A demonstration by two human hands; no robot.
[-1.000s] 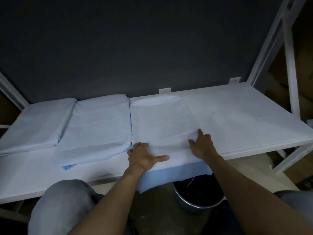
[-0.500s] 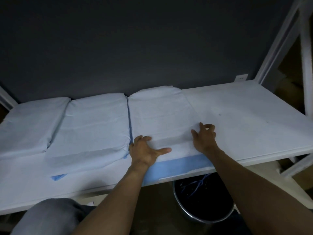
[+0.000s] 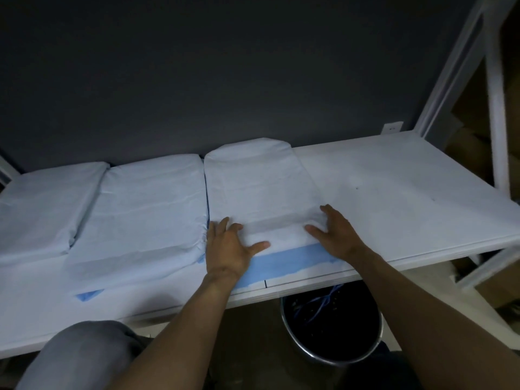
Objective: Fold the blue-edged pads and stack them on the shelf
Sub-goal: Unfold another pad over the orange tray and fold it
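**Both hands press a pad flat at the shelf front**

Well left of the pad (image 3: 259,190) lies the left stack (image 3: 47,209). The mid stack (image 3: 140,220) lies just left of the pad and touches its left edge. The left hand (image 3: 228,249) lies flat on the pad's near left corner, fingers spread and thumb pointing right. The pad runs front to back on the shelf (image 3: 408,198), with its far end curled up against the wall (image 3: 253,80) and its blue strip (image 3: 292,263) at the near end. The right hand (image 3: 334,237) presses the pad's near right corner, also flat and spread. Neither hand pinches anything.

3 things could go wrong from here:

- **Left side:** sliding the pad sideways would likely drag the mid stack's crumpled edge and skew that stack, since the 2 touch.
- **Far end:** pushing the pad further back would probably buckle it more against the wall, so the fold would not lie flat.
- **Near end:** the blue strip sits close to the shelf's front edge. If the hands lift unevenly or pull back, the pad may slide off.

Below the pad and a little to its right stands a bin (image 3: 318,360), open at the top. It holds a tangled blue cord (image 3: 320,301), and the rest of the inside is too dark to tell. A pad that slips off could well fall into it.
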